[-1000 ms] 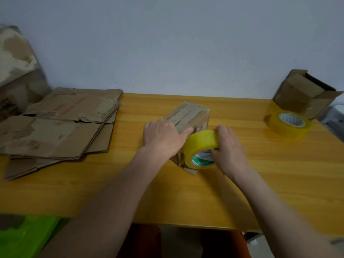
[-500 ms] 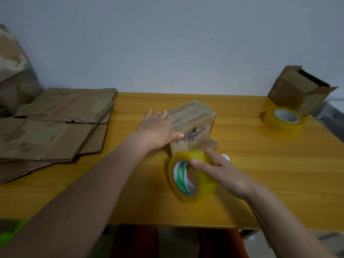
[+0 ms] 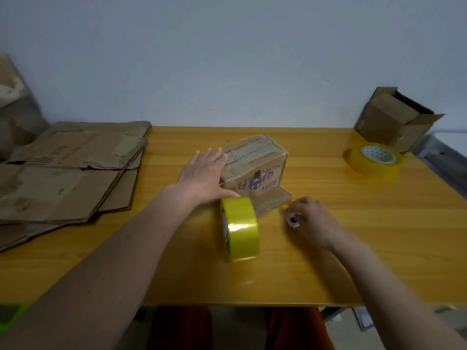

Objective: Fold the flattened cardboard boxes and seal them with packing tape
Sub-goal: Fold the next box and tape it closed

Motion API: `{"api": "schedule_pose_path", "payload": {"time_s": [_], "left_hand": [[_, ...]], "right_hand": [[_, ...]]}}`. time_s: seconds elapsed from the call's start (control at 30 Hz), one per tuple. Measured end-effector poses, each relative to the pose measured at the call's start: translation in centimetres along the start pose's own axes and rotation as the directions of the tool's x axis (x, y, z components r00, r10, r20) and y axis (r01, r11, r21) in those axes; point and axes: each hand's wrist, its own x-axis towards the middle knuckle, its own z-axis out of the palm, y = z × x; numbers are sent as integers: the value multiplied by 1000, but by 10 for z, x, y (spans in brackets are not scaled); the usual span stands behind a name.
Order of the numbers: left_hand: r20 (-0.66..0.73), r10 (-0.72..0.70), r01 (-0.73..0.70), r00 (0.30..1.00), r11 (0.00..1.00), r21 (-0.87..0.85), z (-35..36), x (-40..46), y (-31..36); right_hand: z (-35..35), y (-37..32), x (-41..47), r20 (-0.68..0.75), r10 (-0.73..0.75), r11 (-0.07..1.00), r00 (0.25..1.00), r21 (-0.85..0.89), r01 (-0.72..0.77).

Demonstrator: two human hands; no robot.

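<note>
Left hand: my left hand (image 3: 204, 176) lies flat, fingers straight, against the small box (image 3: 255, 170) mid-tabletop (image 3: 353, 236).
Right hand: my right hand (image 3: 312, 219) curls round a small white object (image 3: 292, 220), perhaps a cutter.
Tape: one tape roll (image 3: 240, 228) stands on edge just before the box.
Progress: this box is folded; one flap (image 3: 273, 202) lies loose, so sealing looks unfinished.
Count: two tape rolls, the spare roll (image 3: 374, 160) far right; one open box (image 3: 396, 120); a stack of flattened boxes (image 3: 68, 170) left to fold.

The left hand (image 3: 204, 178) lies flat with straight fingers at frame centre; the right hand (image 3: 312, 218), lower right of centre, curls its fingers.
</note>
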Motion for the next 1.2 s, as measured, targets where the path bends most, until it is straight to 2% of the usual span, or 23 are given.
{"api": "schedule_pose_path", "payload": {"time_s": [0.07, 0.23, 0.27, 0.33, 0.4, 0.5, 0.57, 0.63, 0.67, 0.7, 0.73, 0.77, 0.8, 0.83, 0.9, 1.07, 1.2], "left_hand": [[-2, 1, -1, 1000, 999, -32, 1, 0, 0], [-42, 3, -7, 999, 997, -82, 5, -1, -3], [-53, 4, -9, 999, 996, -89, 6, -1, -3], [-77, -6, -3, 997, 993, -118, 8, -1, -3], [-96, -23, 5, 995, 982, -187, 11, -1, -3], [-119, -85, 30, 989, 916, -401, 15, -4, -2], [-102, -221, 101, 970, 748, -656, 16, -14, 1], [-24, -435, 189, 900, 441, -877, 23, -26, 7], [72, -511, 229, 856, 251, -941, 29, -32, 11], [189, -525, 248, 829, 42, -968, 38, -36, 14], [299, -465, 251, 833, -164, -954, 47, -39, 18], [389, -354, 277, 851, -326, -904, 54, -40, 22], [446, -259, 309, 857, -436, -845, 60, -42, 27], [484, -189, 342, 854, -497, -798, 64, -42, 30], [498, -149, 355, 855, -532, -769, 66, -40, 32], [509, -218, 335, 832, -533, -777, 73, -34, 29], [492, -234, 313, 839, -531, -787, 74, -35, 32]], "right_hand": [[2, 6, 2, 99, -27, 997, 995, -67, 34], [-15, 5, 2, 108, 0, 1000, 994, -17, 2], [-17, 5, 0, 72, -22, 999, 997, 33, 20], [-25, -4, -4, -99, -96, 964, 991, 237, 117], [-34, -24, -6, -270, -165, 857, 949, 436, 273], [-40, -62, 3, -333, -311, 760, 890, 475, 443], [-34, -78, 13, -304, -346, 776, 888, 440, 453], [-31, -85, 20, -282, -338, 814, 898, 391, 429], [-29, -85, 22, -277, -335, 824, 901, 377, 422], [-29, -86, 23, -284, -334, 828, 899, 367, 424], [-29, -87, 24, -294, -333, 832, 896, 357, 426], [-29, -88, 24, -303, -327, 835, 895, 351, 424], [-28, -89, 24, -305, -320, 839, 897, 349, 418], [-29, -89, 24, -305, -314, 843, 899, 345, 412], [-30, -89, 23, -297, -318, 854, 900, 322, 408], [-36, -84, 18, -265, -423, 844, 866, 231, 483], [-31, -87, 19, -264, -547, 821, 794, 14, 570]]}}
